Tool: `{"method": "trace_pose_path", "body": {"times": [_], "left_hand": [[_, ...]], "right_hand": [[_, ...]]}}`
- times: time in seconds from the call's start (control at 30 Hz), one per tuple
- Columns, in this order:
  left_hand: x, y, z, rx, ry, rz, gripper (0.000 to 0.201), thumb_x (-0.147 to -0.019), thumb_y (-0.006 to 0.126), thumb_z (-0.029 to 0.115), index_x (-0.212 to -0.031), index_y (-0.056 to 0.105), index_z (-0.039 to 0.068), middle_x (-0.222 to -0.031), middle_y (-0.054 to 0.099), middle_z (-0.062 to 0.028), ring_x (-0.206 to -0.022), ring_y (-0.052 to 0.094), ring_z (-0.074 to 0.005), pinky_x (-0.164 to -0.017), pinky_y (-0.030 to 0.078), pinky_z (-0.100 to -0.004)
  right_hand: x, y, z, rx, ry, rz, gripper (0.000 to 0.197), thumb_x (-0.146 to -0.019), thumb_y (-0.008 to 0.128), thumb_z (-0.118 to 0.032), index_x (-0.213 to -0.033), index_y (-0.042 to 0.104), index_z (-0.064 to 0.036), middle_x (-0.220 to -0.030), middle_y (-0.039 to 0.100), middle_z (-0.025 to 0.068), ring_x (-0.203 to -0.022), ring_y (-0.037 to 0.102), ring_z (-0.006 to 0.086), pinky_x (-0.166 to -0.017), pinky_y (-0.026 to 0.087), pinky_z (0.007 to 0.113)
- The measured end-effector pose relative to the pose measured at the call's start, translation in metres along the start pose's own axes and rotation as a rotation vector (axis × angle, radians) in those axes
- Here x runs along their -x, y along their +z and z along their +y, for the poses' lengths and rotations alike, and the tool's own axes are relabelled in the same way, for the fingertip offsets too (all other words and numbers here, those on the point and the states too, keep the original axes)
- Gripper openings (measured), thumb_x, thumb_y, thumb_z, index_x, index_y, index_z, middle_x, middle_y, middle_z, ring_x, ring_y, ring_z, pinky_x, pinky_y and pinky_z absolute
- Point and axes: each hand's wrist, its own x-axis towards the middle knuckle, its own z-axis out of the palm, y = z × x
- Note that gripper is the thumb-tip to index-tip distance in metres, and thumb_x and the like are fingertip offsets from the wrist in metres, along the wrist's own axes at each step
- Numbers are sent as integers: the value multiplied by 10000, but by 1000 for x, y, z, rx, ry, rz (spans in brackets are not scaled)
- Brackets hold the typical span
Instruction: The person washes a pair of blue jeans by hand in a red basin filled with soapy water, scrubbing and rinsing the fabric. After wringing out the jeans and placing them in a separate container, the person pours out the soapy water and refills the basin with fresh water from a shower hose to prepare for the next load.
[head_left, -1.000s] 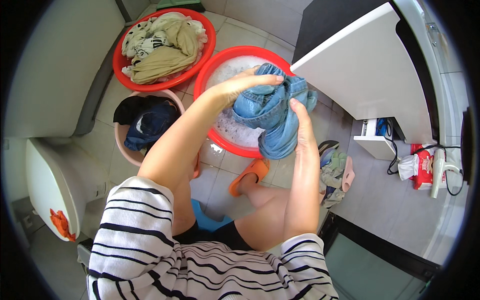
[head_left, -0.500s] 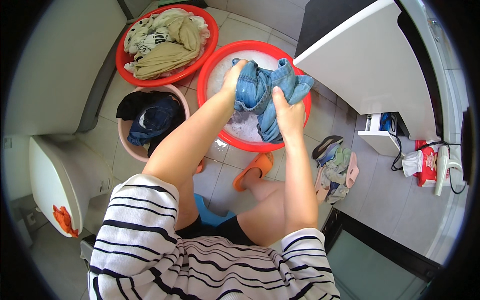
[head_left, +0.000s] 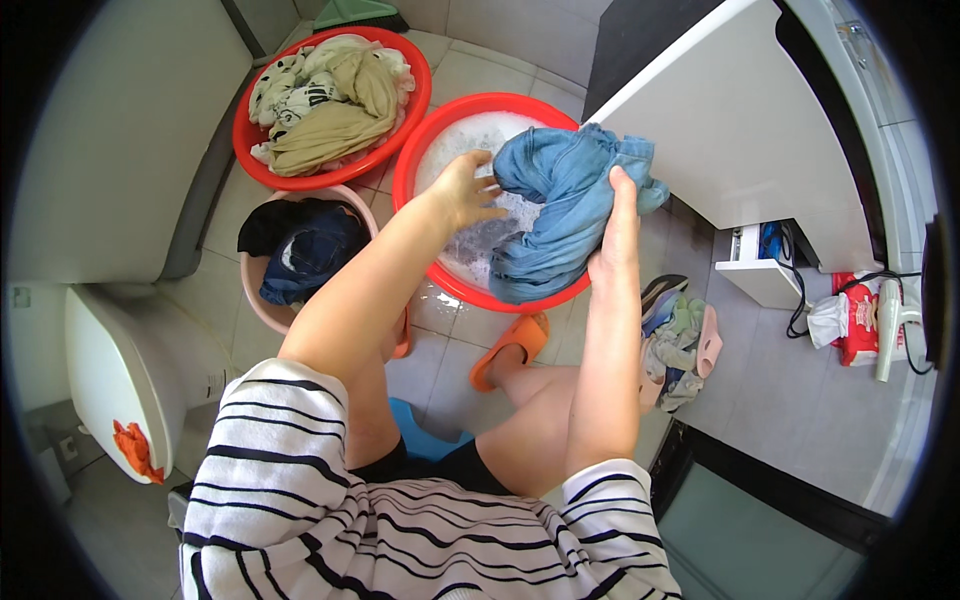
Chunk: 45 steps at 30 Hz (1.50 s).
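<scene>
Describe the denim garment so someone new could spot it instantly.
Find the red basin of soapy water beside the white cabinet. Over its right rim hangs a wet blue denim garment, gripped by the right hand. The other red basin holds only cream and white clothes.

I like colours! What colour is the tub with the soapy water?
Red, a round red tub, seen clearly in the head view.

One package: soft red-and-white pack [head_left: 858,318] on the floor at far right, just beside the white cabinet's open shelf, with a crumpled white bag [head_left: 826,320] touching its left side. Small square label [head_left: 21,297] on the wall at far left, too small to make out. No screens.
</scene>
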Motion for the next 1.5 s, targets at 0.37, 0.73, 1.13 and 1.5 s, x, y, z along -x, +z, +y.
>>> {"method": "trace_pose_path", "body": {"times": [0.37, 0.73, 1.13, 1.5], "left_hand": [[81, 13, 30, -573, 223, -255, 907, -810, 529, 639, -1448, 163, 110, -1441, 271, -169, -1302, 304, -345, -1057, 229, -508], [221, -141, 60, -569, 821, 92, 923, -736, 723, 398, -1412, 223, 18, -1340, 387, -202, -1248, 385, -261, -1048, 287, -354], [90, -319, -52, -869, 373, 1086, 500, -789, 667, 307, -1214, 553, 71, -1254, 499, -137, -1135, 511, -287, -942, 401, -342], [97, -439, -134, 222, 65, 836, 545, -836, 589, 440, -1222, 478, 72, -1098, 560, -149, -1036, 541, -266, -820, 423, -398]], "right_hand": [[25, 61, 0, -18, -118, -183, 522, -848, 621, -289, -1254, 449, -11, -1232, 502, 87, -1133, 478, 180, -992, 359, 330], [95, 195, 59, -148, 398, -846, 589, -872, 605, -367, -1311, 385, -41, -1258, 498, 74, -1187, 444, 199, -1035, 310, 369], [51, 192, 251, 1202, 402, -1219, 591, -851, 579, -350, -1306, 446, 4, -1196, 557, 113, -1026, 544, 199, -852, 420, 306], [100, 220, 215, 784, 539, -913, 288, -878, 537, -291, -1049, 590, -66, -920, 636, 40, -789, 592, 118, -659, 443, 255]]}}
